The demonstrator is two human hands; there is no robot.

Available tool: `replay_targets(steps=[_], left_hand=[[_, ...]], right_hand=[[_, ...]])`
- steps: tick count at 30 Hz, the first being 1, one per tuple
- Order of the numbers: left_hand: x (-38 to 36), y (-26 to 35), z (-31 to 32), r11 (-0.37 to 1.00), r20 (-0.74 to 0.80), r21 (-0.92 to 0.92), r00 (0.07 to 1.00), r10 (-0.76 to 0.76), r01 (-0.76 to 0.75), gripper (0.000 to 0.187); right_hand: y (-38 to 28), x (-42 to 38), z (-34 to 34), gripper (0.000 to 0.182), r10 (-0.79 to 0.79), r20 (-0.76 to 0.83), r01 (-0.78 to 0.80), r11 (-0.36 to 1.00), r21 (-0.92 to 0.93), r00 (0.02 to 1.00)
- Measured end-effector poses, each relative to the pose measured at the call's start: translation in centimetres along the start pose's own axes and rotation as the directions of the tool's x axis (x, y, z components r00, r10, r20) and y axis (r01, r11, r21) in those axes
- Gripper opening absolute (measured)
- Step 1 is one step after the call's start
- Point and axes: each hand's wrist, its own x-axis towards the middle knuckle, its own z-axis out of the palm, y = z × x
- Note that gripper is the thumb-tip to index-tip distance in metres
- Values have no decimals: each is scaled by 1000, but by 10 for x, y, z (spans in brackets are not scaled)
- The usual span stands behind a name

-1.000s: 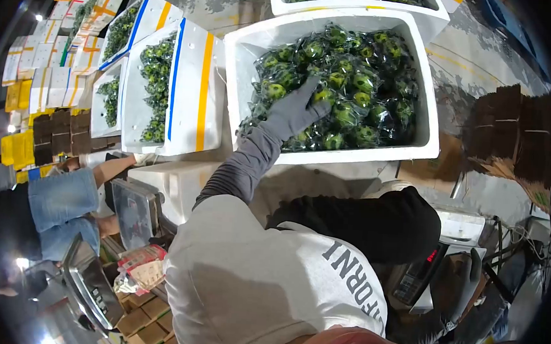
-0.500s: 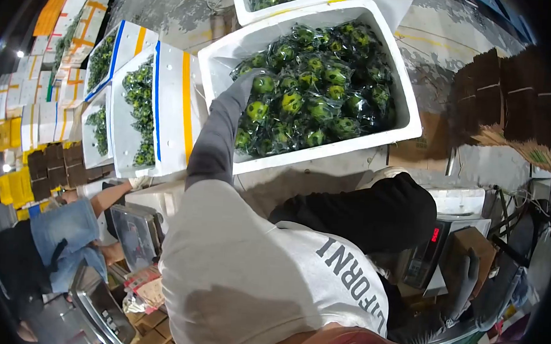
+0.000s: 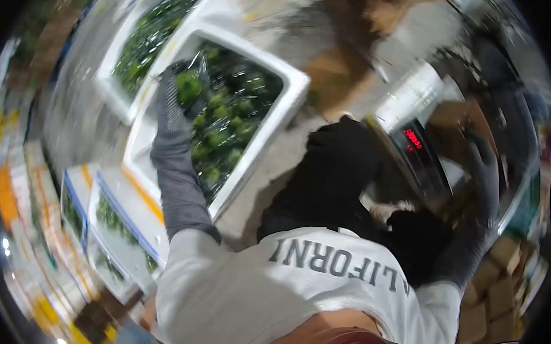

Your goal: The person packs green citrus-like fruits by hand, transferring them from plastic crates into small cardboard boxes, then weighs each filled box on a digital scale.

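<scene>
My left hand (image 3: 171, 99), in a grey glove and sleeve, is at the upper left inside of a white foam box (image 3: 140, 135). Its fingers are closed on a clear plastic bag of green produce (image 3: 189, 86), partly blurred. Under and beside it, the box holds many more such green bags (image 3: 228, 128). On the right, my right hand (image 3: 480, 153), also gloved in grey, lies against a brown cardboard box (image 3: 458, 123). Its fingers look stretched along the side of the box. A scale with a red lit display (image 3: 412, 139) stands left of that hand.
A second foam box (image 3: 108, 76) of green produce adjoins the first at upper left. Blue-edged white boxes (image 3: 131, 210) stand at lower left. My dark-clothed leg (image 3: 323, 168) lies between the produce box and the scale. Cardboard boxes (image 3: 488, 298) are at lower right.
The view has turned, bringing the scale and my right arm further in. My left hand has gone from reaching among the bags to gripping one near the left wall of the box.
</scene>
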Motion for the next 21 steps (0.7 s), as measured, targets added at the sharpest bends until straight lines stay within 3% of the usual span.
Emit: replay_targets(steps=[1,3,4,5,7,9,11,13,14,17,21], left_hand=[[7,-1,45,997,133,56,990,51,-58,33],[12,-2,135,992,457,61,886,72,-112,35],[14,-2,177,924,527,326,850,-4,-198,37],[23,-23,213,973,628,149,777,44,-176,33],[19,-28,299,879,822,105,538,187,-466,27],[15,-36,372,872,905,11,375,200,-490,25],[8,-41,440,792,956,-76,181,230,-606,31],[2,-61,495,582,978,-75,54,201,-810,33],[-2,-73,515,643,998,5,46,47,-766,35],[-11,-108,543,393,973,129,40,-227,-911,35],[5,-156,535,387,995,22,59,84,-922,31]], right_hand=[[9,0,-4,30,-140,-99,141,990,3,985],[6,-20,-22,31,-51,-205,81,987,142,977],[11,-23,-30,32,-43,-270,82,988,133,962],[12,-27,-36,33,-41,-323,86,988,125,946],[8,-37,-42,34,-11,-388,74,986,146,922],[29,-41,-47,35,-25,-432,58,996,64,902],[42,-49,-50,36,-14,-466,0,1000,-29,885],[40,-55,-50,36,46,-462,-112,987,-116,886],[46,-55,-51,36,9,-456,-88,984,-153,890],[46,-59,-51,37,70,-445,-144,981,-134,893],[47,-75,-46,38,105,-422,-182,972,-146,900]])
